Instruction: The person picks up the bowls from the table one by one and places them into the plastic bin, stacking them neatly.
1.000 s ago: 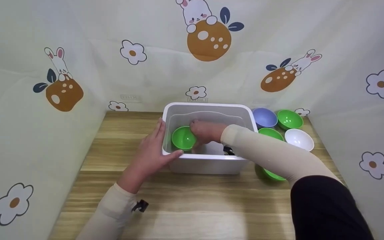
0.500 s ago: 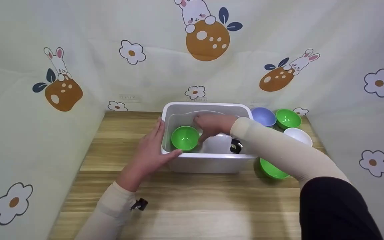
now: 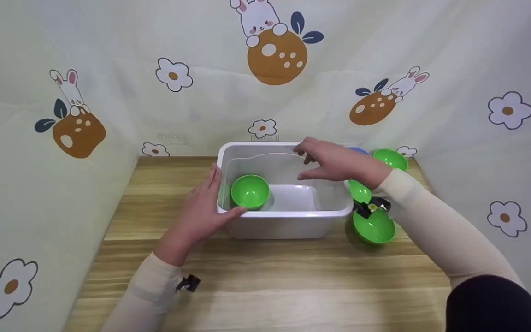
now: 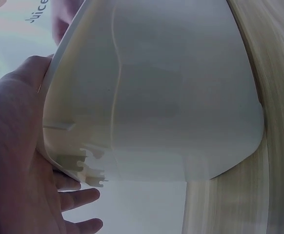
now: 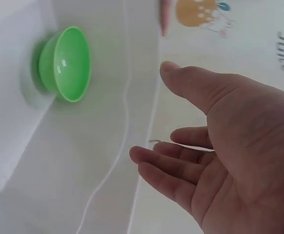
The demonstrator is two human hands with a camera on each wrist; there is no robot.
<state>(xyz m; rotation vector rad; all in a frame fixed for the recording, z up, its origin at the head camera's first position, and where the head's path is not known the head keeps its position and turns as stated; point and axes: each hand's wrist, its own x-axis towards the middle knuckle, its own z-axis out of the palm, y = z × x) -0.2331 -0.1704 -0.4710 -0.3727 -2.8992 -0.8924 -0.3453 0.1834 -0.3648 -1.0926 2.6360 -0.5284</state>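
Note:
A white plastic bin (image 3: pixel 288 227) stands on the wooden table. One green bowl (image 3: pixel 250 191) sits upright in its left end; the right wrist view also shows this bowl (image 5: pixel 72 63) against the bin wall. My left hand (image 3: pixel 196 214) rests at the bin's front left corner, straight fingers along the left side and thumb over the front rim. In the left wrist view this hand (image 4: pixel 15 131) touches the bin's outer wall. Above the bin's right half is my right hand (image 3: pixel 330 161), holding nothing, its fingers and thumb spread apart and apart from the bowl.
Right of the bin are a near green bowl (image 3: pixel 374 228), another green bowl (image 3: pixel 360 191), a back green bowl (image 3: pixel 391 159) and a mostly hidden blue bowl (image 3: pixel 357 151). Patterned cloth (image 3: pixel 215 110) hangs behind and at both sides of the wooden table (image 3: pixel 265 286).
My right hand has let go of the green bowl, leaving it in the bin, and has risen and moved right. My left hand stays on the bin. The view has shifted slightly.

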